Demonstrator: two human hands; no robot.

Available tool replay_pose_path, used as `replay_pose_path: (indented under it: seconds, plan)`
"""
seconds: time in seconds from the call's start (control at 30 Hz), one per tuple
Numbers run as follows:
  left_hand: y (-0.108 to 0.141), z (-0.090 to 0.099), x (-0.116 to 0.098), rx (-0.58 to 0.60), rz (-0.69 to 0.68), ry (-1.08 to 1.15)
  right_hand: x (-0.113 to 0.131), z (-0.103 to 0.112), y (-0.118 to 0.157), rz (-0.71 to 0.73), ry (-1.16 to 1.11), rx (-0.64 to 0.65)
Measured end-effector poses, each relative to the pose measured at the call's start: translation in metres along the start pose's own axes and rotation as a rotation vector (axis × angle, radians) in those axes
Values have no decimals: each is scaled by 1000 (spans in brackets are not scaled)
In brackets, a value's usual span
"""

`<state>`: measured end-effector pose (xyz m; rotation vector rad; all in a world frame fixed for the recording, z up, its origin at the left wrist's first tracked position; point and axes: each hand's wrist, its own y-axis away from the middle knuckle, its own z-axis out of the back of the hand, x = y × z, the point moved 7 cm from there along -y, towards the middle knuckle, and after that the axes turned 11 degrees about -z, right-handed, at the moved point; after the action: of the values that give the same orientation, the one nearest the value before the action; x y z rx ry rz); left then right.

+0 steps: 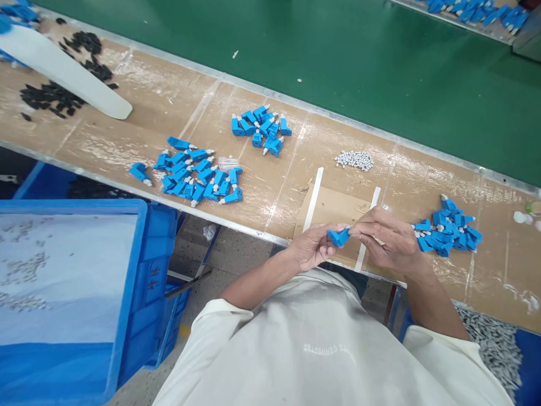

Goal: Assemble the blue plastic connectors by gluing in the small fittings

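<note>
holding a small blue part (338, 237) between two hands in the head view, left hand (313, 247) curled with fingertips closed on its left side, right hand (386, 237) pinching its right tip, part above the near side of the table (279, 194), white pellets (354, 160) farther off, blue pile (448, 227) just beyond the right hand

Black pieces (46, 98) heaped at left (pale bar (80, 82) crossing above), green surface (270, 53) beyond.

"CONNECTED" (321, 350) on shirt (333, 321), unclear red characters (154, 277) on crate (134, 316)
</note>
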<state>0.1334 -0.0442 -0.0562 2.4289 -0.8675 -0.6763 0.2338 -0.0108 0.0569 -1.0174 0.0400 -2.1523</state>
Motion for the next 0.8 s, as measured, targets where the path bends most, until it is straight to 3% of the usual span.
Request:
replay_pose_path:
  seconds: [0.23,0.33,0.43,0.53,0.57,0.63,0.7,0.8]
  plan:
    - [-7,5,0,22,-46,-25,-20,-4,1,-156,-23,103]
    - [-8,8,1,35,-65,-54,-23,-4,0,-183,-83,90]
    - [-5,7,-3,67,-158,-123,-24,4,1,-235,-190,-30]
    - [4,-2,-12,141,-302,-225,-39,17,14,-481,-387,-281]
    - [7,-5,-15,157,-340,-255,-44,15,19,-574,-486,-307]
    - [10,-10,-18,164,-391,-298,-51,-2,27,-711,-711,-231]
    - [10,-12,-19,158,-413,-328,-52,-22,30,-780,-895,-116]
    - [8,-13,-16,160,-419,-363,-52,-43,32,-817,-1047,-57]
